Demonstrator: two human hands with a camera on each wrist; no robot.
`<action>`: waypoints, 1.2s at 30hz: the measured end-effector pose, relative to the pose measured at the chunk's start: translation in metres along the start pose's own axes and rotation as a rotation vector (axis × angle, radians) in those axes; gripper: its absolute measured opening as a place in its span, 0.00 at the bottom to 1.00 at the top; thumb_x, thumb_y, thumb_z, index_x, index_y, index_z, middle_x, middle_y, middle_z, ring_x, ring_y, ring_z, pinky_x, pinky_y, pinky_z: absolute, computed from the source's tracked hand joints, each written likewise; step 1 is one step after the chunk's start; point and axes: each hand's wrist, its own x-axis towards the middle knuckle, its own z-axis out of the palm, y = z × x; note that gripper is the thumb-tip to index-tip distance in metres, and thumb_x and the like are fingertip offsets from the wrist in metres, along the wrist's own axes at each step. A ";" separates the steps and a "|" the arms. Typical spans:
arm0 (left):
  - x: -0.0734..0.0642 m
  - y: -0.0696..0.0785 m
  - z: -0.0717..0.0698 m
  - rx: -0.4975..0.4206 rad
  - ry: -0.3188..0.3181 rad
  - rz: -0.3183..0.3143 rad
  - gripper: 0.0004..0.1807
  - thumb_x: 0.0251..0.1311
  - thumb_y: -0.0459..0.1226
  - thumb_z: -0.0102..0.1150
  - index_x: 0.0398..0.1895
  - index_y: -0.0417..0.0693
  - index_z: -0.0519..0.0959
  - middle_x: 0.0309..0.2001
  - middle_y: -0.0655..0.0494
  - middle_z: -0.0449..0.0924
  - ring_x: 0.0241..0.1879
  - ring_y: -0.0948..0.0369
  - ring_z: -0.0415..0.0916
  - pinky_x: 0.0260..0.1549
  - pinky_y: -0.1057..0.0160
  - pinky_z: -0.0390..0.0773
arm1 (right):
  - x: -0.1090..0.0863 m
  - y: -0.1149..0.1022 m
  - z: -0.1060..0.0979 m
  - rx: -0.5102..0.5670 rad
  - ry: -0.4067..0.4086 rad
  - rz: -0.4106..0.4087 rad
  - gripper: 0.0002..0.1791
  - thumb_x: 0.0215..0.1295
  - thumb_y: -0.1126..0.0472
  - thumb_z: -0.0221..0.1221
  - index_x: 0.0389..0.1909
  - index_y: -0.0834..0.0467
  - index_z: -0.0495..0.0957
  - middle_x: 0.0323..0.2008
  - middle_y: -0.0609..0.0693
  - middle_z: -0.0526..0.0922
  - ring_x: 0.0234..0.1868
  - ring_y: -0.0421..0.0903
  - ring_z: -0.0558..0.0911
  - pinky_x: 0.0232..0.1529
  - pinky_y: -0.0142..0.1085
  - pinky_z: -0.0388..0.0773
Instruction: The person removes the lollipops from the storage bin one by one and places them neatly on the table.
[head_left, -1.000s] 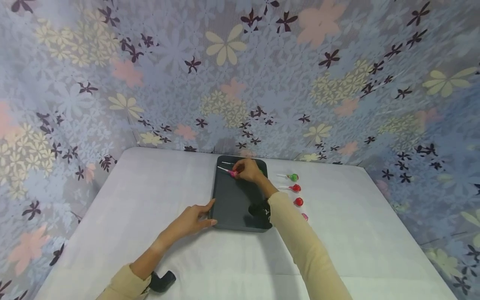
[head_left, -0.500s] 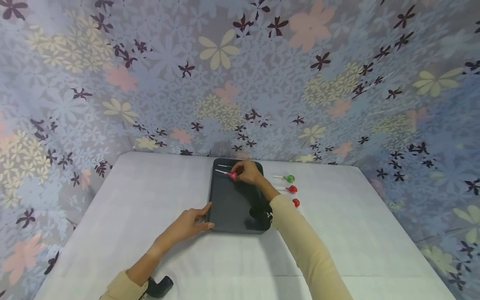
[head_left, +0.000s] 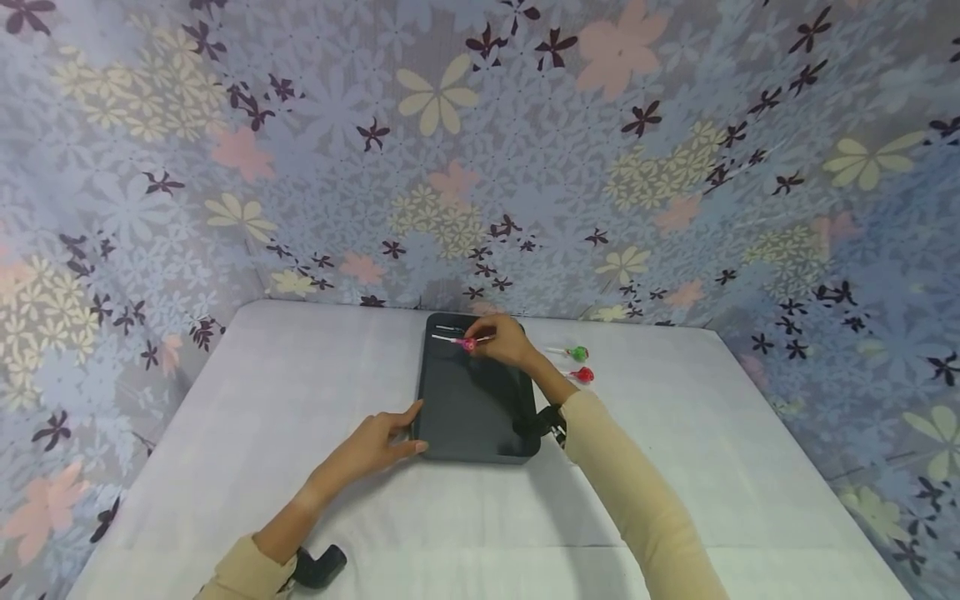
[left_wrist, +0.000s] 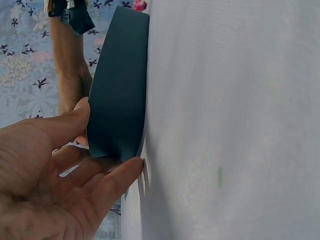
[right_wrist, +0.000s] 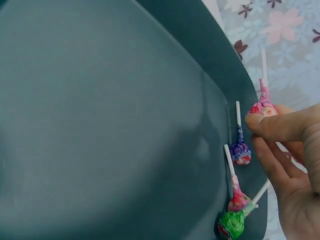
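Observation:
In the head view my right hand (head_left: 504, 340) is over the far end of a dark grey tray (head_left: 468, 417). Its thumb and fingers pinch the wrapped head of a pink lollipop (right_wrist: 265, 105), whose white stick points away from the hand. Below it in the tray, the right wrist view shows a purple-blue lollipop (right_wrist: 241, 150), a pink-red one (right_wrist: 239, 200) and a green one (right_wrist: 231, 224) along the far wall. My left hand (left_wrist: 75, 170) holds the tray's near left corner, thumb on the rim and fingers against the side.
To the right of the tray, a green lollipop (head_left: 578, 353) and a red lollipop (head_left: 582, 375) lie on the white-covered table (head_left: 315, 358). My right sleeve (head_left: 633, 483) covers part of the table beside the tray. Flowered fabric (head_left: 435, 167) stands behind.
My right hand shifts slightly right and its fingers loosen a little around the pink lollipop. The right sleeve moves right, covering a red lollipop seen earlier. The left hand stays at the tray.

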 end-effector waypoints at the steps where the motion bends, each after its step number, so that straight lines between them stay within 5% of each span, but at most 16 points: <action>1: 0.000 0.000 0.000 -0.004 -0.002 -0.002 0.38 0.65 0.44 0.61 0.71 0.31 0.60 0.61 0.28 0.69 0.60 0.37 0.71 0.56 0.42 0.72 | -0.002 0.000 -0.002 0.008 0.002 0.008 0.12 0.51 0.75 0.68 0.39 0.68 0.84 0.42 0.63 0.84 0.48 0.59 0.84 0.44 0.38 0.83; 8: 0.000 0.000 0.000 -0.012 0.005 -0.042 0.38 0.65 0.45 0.61 0.72 0.34 0.60 0.61 0.30 0.71 0.61 0.39 0.71 0.58 0.43 0.71 | -0.014 -0.002 -0.010 0.004 0.003 -0.030 0.12 0.51 0.75 0.69 0.38 0.67 0.84 0.40 0.62 0.86 0.44 0.55 0.86 0.45 0.37 0.82; 14: 0.000 -0.001 0.000 -0.009 0.001 -0.029 0.38 0.66 0.45 0.60 0.72 0.34 0.60 0.62 0.31 0.70 0.61 0.40 0.71 0.58 0.43 0.71 | -0.025 -0.001 -0.010 0.089 -0.012 -0.061 0.12 0.51 0.78 0.68 0.38 0.68 0.83 0.42 0.63 0.85 0.44 0.55 0.85 0.44 0.36 0.83; 22: 0.001 0.000 0.001 -0.004 -0.001 -0.023 0.38 0.65 0.45 0.61 0.72 0.33 0.60 0.61 0.30 0.71 0.60 0.39 0.72 0.57 0.43 0.72 | -0.043 -0.006 -0.013 0.057 -0.030 -0.131 0.13 0.53 0.75 0.68 0.40 0.66 0.84 0.45 0.62 0.85 0.48 0.56 0.85 0.50 0.36 0.81; 36: 0.001 0.001 0.000 0.002 -0.006 -0.022 0.38 0.66 0.44 0.60 0.72 0.33 0.60 0.61 0.29 0.70 0.60 0.39 0.72 0.57 0.42 0.71 | -0.066 -0.005 -0.016 0.118 -0.035 -0.127 0.14 0.53 0.75 0.68 0.42 0.69 0.83 0.45 0.65 0.84 0.49 0.60 0.84 0.53 0.42 0.79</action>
